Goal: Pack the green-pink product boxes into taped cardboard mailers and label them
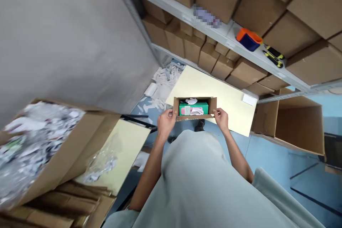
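Note:
Between my hands is a small open cardboard box (195,118), held over the near edge of a pale yellow board (229,107). Inside it lies a green package (204,107) with a white label, and crumpled paper (197,111) is tucked on and behind it. My left hand (166,123) pinches the box's left edge between thumb and fingers. On the right edge, my right hand (221,118) grips the box in the same way. The fingertips under the box walls are partly hidden.
Metal shelves (227,35) stacked with cardboard boxes run along the back, bearing yellow-black cutters (274,56) and an orange-blue tape roll (249,39). A large carton (72,142) of shredded paper stands left. An open carton (299,121) is right. Paper scraps (167,78) litter the floor.

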Demonstrator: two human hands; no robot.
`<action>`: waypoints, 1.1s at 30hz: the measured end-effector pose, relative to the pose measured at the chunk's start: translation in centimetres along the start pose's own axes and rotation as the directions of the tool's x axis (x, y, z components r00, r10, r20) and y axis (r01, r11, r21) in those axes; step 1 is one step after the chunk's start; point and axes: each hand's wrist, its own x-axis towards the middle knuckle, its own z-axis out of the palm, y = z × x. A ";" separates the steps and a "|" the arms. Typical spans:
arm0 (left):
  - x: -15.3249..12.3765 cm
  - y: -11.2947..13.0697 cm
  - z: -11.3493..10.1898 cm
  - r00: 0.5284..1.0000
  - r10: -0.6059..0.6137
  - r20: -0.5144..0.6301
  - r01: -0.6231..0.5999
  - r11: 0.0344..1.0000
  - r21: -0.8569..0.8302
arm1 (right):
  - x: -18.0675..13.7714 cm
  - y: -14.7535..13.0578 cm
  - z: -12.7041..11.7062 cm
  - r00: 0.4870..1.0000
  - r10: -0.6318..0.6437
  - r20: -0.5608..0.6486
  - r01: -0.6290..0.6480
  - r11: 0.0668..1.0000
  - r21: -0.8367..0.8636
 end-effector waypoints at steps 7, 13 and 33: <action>5.8 7.9 9.3 0.984 0.133 0.120 -0.150 0.978 0.145 | 3.7 6.2 -4.6 0.988 0.136 -0.072 -0.139 0.989 -0.045; 7.3 10.6 13.0 0.956 0.219 0.193 -0.260 0.940 0.220 | 4.3 8.0 -5.3 0.980 0.183 -0.073 -0.189 0.978 -0.088; 8.1 9.9 13.6 0.714 0.480 0.510 -0.580 0.813 0.047 | 8.2 7.9 -5.3 0.965 -0.084 0.250 0.147 0.958 -0.247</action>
